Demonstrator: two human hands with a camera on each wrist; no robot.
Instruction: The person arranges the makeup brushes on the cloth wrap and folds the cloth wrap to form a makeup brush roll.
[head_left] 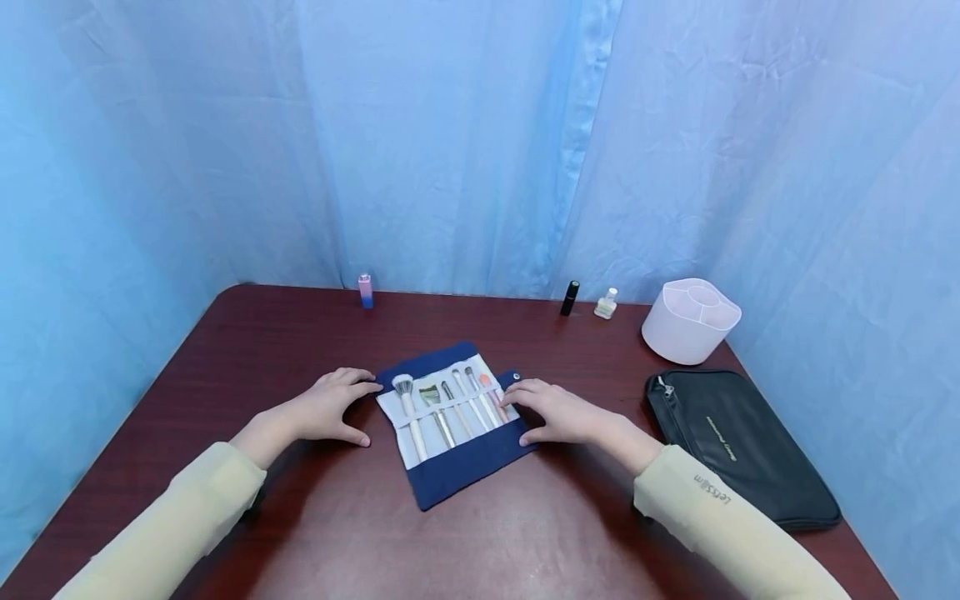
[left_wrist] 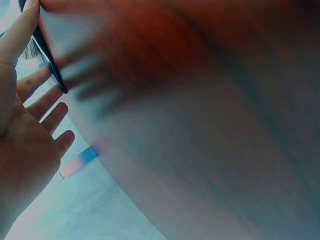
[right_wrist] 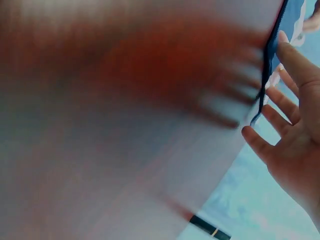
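A navy and white makeup brush roll (head_left: 471, 468) lies unrolled and slightly turned on the table, with several brushes under its white strap. Among them are a large fluffy brush (head_left: 409, 408) at the left and an orange-tipped brush (head_left: 487, 385) at the right. My left hand (head_left: 328, 408) is at the roll's left edge, fingertips by its upper corner and thumb apart from the fingers. On the opposite side, my right hand (head_left: 561, 412) rests its fingertips on the right edge near the snap tab. Both wrist views show extended, spread fingers along the roll's edge.
A pink and blue tube (head_left: 366, 292) stands at the back left. Toward the back right are a black lipstick tube (head_left: 570, 298), a small pale bottle (head_left: 606, 304) and a white organizer (head_left: 686, 333). A black zip case (head_left: 757, 467) lies by the right edge. Blue curtains surround the table.
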